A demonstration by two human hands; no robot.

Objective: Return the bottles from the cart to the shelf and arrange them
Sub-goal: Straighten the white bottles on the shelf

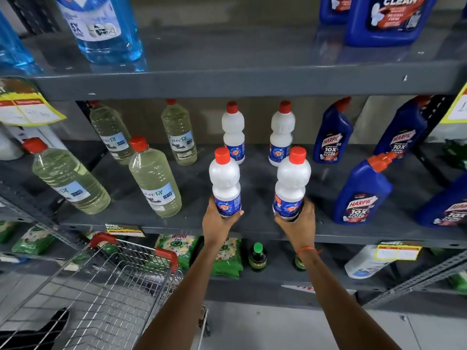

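Note:
My left hand (pixel 218 223) grips the base of a white red-capped bottle (pixel 225 181), upright at the front of the grey middle shelf (pixel 252 229). My right hand (pixel 299 223) grips the base of a second white bottle (pixel 292 184) beside it. Two matching white bottles (pixel 233 132) (pixel 281 133) stand behind them, further back on the shelf. The wire cart (pixel 108 281) with red corners stands at lower left; no bottles show in it.
Several clear bottles of pale liquid (pixel 154 176) stand left on the same shelf, blue Harpic bottles (pixel 361 192) on the right. Blue bottles (pixel 101 26) sit on the upper shelf. Green packets (pixel 227 258) and small dark bottles (pixel 257 257) fill the shelf below.

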